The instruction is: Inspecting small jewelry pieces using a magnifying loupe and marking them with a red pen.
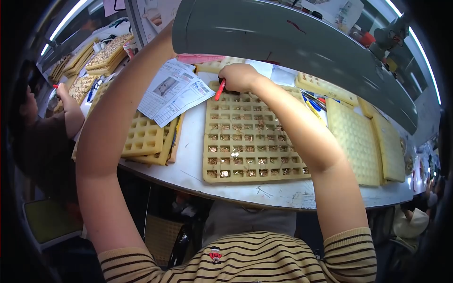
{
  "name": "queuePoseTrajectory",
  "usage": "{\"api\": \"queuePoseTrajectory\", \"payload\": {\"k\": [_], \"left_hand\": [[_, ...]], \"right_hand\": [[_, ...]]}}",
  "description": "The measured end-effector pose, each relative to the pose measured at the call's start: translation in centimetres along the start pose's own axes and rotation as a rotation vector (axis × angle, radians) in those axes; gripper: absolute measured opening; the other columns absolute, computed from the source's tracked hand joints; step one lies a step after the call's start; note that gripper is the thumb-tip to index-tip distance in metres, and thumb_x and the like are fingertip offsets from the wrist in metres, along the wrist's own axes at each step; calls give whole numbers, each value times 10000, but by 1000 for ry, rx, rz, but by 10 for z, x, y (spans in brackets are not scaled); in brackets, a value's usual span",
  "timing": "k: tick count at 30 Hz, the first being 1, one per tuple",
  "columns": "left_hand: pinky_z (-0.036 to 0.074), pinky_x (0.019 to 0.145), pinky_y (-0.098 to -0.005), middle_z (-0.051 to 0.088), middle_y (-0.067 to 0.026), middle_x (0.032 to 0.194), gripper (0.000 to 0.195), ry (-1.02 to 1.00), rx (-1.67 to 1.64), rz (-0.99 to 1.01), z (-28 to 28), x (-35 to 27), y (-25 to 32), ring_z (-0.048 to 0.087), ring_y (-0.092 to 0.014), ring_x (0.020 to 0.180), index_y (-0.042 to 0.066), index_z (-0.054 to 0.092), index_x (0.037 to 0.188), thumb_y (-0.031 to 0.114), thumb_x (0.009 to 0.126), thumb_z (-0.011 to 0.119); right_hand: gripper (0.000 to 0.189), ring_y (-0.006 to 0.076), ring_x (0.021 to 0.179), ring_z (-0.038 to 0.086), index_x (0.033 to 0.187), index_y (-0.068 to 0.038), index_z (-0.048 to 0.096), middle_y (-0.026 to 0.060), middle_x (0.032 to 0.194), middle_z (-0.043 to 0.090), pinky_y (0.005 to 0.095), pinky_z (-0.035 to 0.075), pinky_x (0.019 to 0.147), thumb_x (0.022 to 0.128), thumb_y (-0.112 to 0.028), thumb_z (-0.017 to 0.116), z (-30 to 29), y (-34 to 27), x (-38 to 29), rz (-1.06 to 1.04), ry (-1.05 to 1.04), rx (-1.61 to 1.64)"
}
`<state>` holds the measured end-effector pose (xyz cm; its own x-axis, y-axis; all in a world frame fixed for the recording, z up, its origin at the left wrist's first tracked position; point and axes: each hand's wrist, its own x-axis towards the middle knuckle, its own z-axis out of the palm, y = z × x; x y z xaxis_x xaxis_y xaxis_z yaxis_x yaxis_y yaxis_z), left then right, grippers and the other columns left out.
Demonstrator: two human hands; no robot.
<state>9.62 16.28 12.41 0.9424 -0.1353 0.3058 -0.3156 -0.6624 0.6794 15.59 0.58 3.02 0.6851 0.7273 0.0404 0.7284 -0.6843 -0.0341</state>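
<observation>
My right hand (240,77) is closed around a red-handled tool (220,90); its working end is hidden. The hand is over the back left part of a yellow foam tray (244,178). Rows of square pockets in this tray hold small, shiny copper-coloured pieces (212,149). My left arm reaches up and forward past printed sheets (177,92). A large grey lamp shade (283,39) hides the left hand. The sheets, which bear writing and a picture, lie partly on stacked yellow foam trays (143,136) to the left.
Blue-handled tools and pens (313,104) lie right of the tray. More foam trays (354,141) stand along the right side. A person (42,131) works at the left with a red item in hand. The white table's curved front edge (247,204) runs before me.
</observation>
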Motion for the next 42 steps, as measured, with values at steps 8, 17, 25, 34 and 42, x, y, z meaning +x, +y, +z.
{"api": "queuePoseTrajectory", "payload": {"k": [8,17,25,34,42], "left_hand": [[469,563,-254,595,-67,708,133,-2,-13,-36,8,-4,6,556,-109,611,9,597,858,82,844,487],[482,569,-238,610,-74,733,148,-6,-20,-64,8,0,8,574,-107,623,8,605,904,68,846,483],[494,575,-224,623,-80,756,171,-5,-45,-83,13,0,8,589,-105,633,7,611,944,55,848,479],[507,582,-209,638,-87,781,204,-19,-54,-140,20,-2,2,607,-103,645,6,619,990,40,850,475],[527,605,-198,650,-104,835,239,-82,-47,-210,39,2,-21,629,-110,689,9,617,1040,16,846,476]], "right_hand": [[149,206,688,595,868,-24,620,116,743,617,339,461,626,739,-93,589,10,20,-19,140,115,670],[121,140,604,592,871,4,606,56,734,594,277,458,520,789,0,517,-12,29,-28,64,506,896],[226,269,796,624,1002,27,601,126,908,636,383,503,719,847,-135,573,-23,52,-57,91,854,258],[239,273,860,626,1068,15,574,140,979,624,374,524,754,895,-148,551,-4,124,-100,219,1010,1026],[242,271,898,632,1111,11,545,158,1001,618,371,549,755,938,-151,498,-34,114,-166,-39,649,1495]]}}
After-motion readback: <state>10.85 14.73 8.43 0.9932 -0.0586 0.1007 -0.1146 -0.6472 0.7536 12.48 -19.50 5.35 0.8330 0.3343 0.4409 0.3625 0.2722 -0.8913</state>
